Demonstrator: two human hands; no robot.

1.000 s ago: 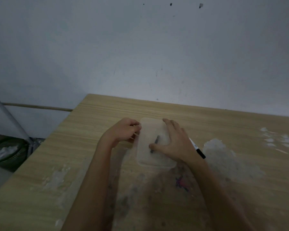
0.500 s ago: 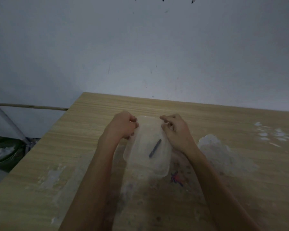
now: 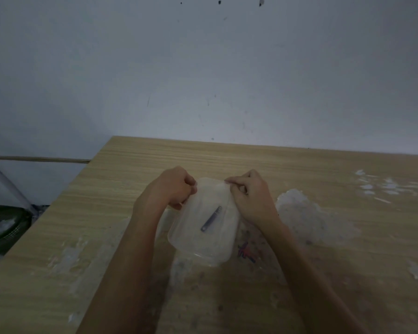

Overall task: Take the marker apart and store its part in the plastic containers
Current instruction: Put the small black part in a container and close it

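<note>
Marker part (image 3: pixel 211 222) inside tilted clear container (image 3: pixel 203 239); left hand (image 3: pixel 173 189) and right hand (image 3: pixel 250 196) fingers pinch its far rim above bench (image 3: pixel 130 179).

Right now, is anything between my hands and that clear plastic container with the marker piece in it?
Nothing visible. Left hand and right hand already grip the far edge of the translucent plastic container; the dark marker part shows through it.

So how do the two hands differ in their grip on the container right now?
The left hand is curled into a fist at the container's far left edge; the right hand pinches the far right edge with its fingertips. Both hold the clear container tilted above the table, with a dark marker part inside.
</note>
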